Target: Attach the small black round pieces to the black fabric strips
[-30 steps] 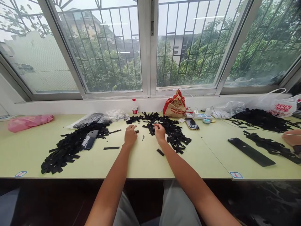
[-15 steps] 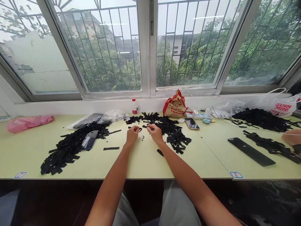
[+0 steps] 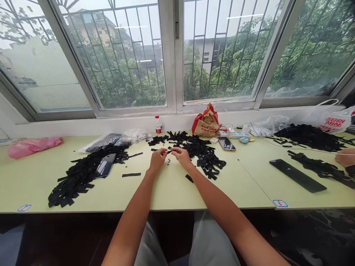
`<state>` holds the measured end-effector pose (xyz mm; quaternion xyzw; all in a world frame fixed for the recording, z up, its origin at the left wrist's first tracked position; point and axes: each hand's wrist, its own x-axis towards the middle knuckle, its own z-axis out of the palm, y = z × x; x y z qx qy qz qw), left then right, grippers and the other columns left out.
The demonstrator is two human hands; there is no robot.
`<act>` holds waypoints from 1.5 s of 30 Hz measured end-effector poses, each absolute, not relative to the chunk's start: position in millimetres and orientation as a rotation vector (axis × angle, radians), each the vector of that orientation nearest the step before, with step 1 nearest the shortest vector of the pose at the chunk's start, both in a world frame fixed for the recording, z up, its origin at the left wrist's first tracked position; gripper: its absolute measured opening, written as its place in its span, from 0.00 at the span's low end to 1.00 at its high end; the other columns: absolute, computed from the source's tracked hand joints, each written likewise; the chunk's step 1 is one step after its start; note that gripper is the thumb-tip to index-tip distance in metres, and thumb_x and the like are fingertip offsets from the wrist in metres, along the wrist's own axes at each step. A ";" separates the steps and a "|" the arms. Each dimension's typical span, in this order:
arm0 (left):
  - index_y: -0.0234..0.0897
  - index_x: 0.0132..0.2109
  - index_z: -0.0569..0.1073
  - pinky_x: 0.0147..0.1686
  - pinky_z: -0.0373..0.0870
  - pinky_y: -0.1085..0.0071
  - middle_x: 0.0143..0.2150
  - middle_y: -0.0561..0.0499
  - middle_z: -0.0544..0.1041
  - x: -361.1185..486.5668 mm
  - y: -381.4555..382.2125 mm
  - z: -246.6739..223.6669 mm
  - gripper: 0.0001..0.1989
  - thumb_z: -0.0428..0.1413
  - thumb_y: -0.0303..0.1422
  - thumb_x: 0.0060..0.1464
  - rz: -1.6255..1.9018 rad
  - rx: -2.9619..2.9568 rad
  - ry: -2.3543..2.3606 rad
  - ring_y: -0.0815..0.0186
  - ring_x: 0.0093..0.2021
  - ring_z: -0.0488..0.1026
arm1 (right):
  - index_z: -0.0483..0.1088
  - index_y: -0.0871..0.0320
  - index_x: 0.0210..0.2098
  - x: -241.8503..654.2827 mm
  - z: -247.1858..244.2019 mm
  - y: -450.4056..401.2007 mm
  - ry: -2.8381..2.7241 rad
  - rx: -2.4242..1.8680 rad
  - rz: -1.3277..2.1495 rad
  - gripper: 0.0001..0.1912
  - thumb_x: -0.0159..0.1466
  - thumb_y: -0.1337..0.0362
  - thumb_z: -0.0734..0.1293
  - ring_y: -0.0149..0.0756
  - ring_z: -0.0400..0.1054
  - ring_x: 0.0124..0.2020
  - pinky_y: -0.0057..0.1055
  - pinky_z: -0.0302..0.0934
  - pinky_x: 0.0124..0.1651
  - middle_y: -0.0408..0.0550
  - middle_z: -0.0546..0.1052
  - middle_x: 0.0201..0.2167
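Observation:
My left hand (image 3: pixel 158 159) and my right hand (image 3: pixel 181 156) meet above the table, fingertips pinched on a short black fabric strip (image 3: pixel 169 152) stretched between them. Several tiny dark rings (image 3: pixel 168 162) lie on the tabletop just below. Behind and right of my hands spreads a loose heap of black strips (image 3: pixel 205 156). A longer heap of strips (image 3: pixel 77 177), some with small rings on them, lies to the left. One flat strip (image 3: pixel 131 174) rests alone left of my forearm, and a short piece (image 3: pixel 189 178) sits beside my right wrist.
A dark phone (image 3: pixel 105 165) lies on the left heap; another phone (image 3: pixel 226 143) lies right. Along the window stand a bottle (image 3: pixel 158 125), a paper bag (image 3: pixel 205 121) and a power strip (image 3: pixel 235 134). Another person's hand (image 3: pixel 345 158) is at far right, near a dark flat case (image 3: pixel 298 175).
My hands have come closer together, and the black strip, curled at my left fingertips before, is now held between both hands. The view has shifted slightly.

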<state>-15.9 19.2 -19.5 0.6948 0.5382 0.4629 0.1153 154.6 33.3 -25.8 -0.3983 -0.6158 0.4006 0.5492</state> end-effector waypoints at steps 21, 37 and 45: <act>0.33 0.50 0.76 0.36 0.69 0.68 0.36 0.45 0.80 -1.0 13.5 -10.0 0.25 0.66 0.43 0.48 1.176 1.576 1.004 0.64 0.35 0.75 | 0.74 0.59 0.51 159.9 -24.1 37.2 -1.143 -0.910 1.088 0.28 0.55 0.49 0.70 0.28 0.61 0.20 0.27 0.53 0.22 0.43 0.75 0.27; 0.35 0.46 0.77 0.37 0.70 0.67 0.37 0.46 0.80 2.3 18.3 -21.5 0.17 0.61 0.40 0.52 1.165 1.730 1.190 0.62 0.37 0.76 | 0.73 0.58 0.39 160.2 -23.6 41.2 -0.879 -0.828 1.381 0.24 0.46 0.52 0.76 0.24 0.58 0.18 0.24 0.43 0.18 0.44 0.76 0.28; 0.34 0.54 0.76 0.55 0.64 0.59 0.51 0.39 0.76 -9.5 28.5 -38.1 0.18 0.46 0.28 0.62 1.105 2.096 1.962 0.53 0.55 0.69 | 0.72 0.59 0.44 159.1 -26.7 40.3 -0.911 -0.897 1.308 0.24 0.49 0.57 0.73 0.24 0.57 0.18 0.24 0.46 0.19 0.43 0.76 0.27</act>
